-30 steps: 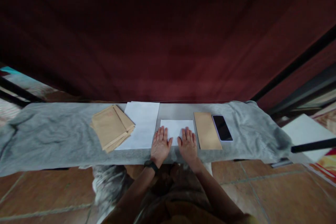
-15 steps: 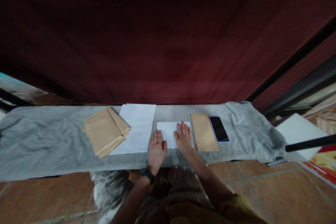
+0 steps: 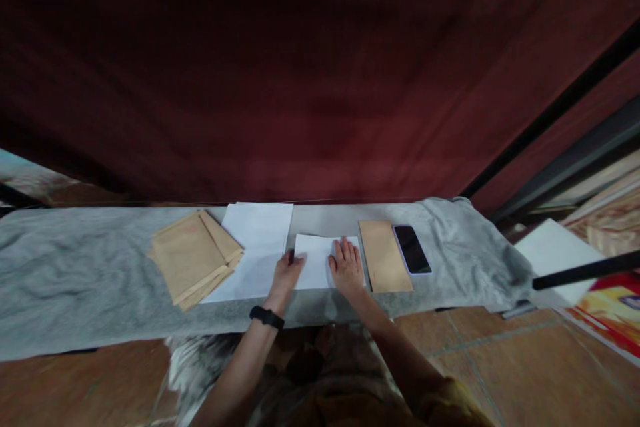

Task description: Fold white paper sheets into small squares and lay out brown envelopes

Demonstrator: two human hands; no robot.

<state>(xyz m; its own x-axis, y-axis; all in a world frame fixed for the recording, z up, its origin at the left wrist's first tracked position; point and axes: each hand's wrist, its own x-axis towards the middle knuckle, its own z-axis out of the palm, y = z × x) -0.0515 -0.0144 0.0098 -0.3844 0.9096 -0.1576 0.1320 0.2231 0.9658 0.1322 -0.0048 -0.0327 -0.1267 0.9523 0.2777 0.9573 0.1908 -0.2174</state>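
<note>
One small white paper [image 3: 317, 261] lies on the grey-draped tabletop [image 3: 90, 273] between larger white sheets [image 3: 257, 247] and a brown envelope [image 3: 385, 257], left hand [image 3: 287, 273] pinching its left edge, right hand [image 3: 348, 267] spread flat atop.

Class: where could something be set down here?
Bare gray cloth shows left of the brown envelope pile and, rumpled, right of the phone. The middle is crowded: large white sheets, left hand, small white paper, right hand and lone brown envelope sit close together.

Single head-worn view, well above grey cloth [image 3: 325, 220], facing forward and down, red curtain [image 3: 320, 93] ahead.
</note>
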